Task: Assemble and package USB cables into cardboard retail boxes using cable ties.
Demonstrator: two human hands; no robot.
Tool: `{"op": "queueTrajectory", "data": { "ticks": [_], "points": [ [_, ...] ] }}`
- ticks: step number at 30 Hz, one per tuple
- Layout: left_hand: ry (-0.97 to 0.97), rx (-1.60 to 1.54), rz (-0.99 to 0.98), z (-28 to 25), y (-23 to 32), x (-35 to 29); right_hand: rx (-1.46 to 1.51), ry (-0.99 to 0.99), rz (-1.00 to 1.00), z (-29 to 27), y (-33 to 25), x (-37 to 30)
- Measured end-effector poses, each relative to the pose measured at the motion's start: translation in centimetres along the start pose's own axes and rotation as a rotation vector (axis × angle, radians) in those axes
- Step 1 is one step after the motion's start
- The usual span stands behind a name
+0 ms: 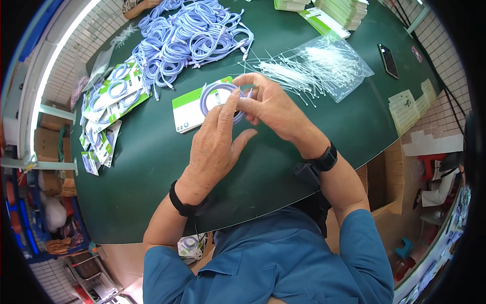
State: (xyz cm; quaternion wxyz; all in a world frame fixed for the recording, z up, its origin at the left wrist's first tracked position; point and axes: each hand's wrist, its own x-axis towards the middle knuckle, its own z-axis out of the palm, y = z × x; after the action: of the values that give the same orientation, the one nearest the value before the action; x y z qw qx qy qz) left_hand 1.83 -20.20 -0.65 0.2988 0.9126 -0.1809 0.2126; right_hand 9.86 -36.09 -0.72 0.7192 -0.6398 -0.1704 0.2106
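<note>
A white-tiled wall (pixel 83 43) curves behind my dark green table (pixel 268 172), and near the table's middle lies a green-and-white card stack (pixel 183 112). Just at its right end, partly over it, is the lavender cable coil (pixel 204 101) I'm handling. My right hand (pixel 271 104) pinches the coil's right side between thumb and fingers. My left hand (pixel 215 139) is loosely spread, its fingers reaching straight up against the coil and its thumb standing well away from them; I can't tell how firmly those fingertips press.

Beyond the card stack sprawls a big cable pile (pixel 187 38) in the same lavender, with another person's hand (pixel 148 3) at its far edge. Left of the stack, carded cables (pixel 119 91) lie heaped over one another. To its right, white ties (pixel 291 73) fan out of a clear plastic bag (pixel 358 68), and farther right sits a black phone (pixel 388 61).
</note>
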Motion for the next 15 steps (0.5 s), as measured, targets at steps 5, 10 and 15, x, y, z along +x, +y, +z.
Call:
{"op": "queueTrajectory", "data": {
  "ticks": [5, 10, 15],
  "points": [
    [0.079, -0.090, 0.141, -0.3, -2.0, -0.3, 0.266, -0.104, 0.013, -1.2, 0.5, 0.2],
    [0.164, -0.253, 0.152, -0.8, -1.7, -0.2, 0.296, -0.199, 0.043, -1.2, -0.3, -0.4],
    [0.170, -0.331, 0.167, -2.6, -2.5, 0.1, -0.027, -0.223, -0.129, -1.2, -2.2, -1.5]
  ]
}}
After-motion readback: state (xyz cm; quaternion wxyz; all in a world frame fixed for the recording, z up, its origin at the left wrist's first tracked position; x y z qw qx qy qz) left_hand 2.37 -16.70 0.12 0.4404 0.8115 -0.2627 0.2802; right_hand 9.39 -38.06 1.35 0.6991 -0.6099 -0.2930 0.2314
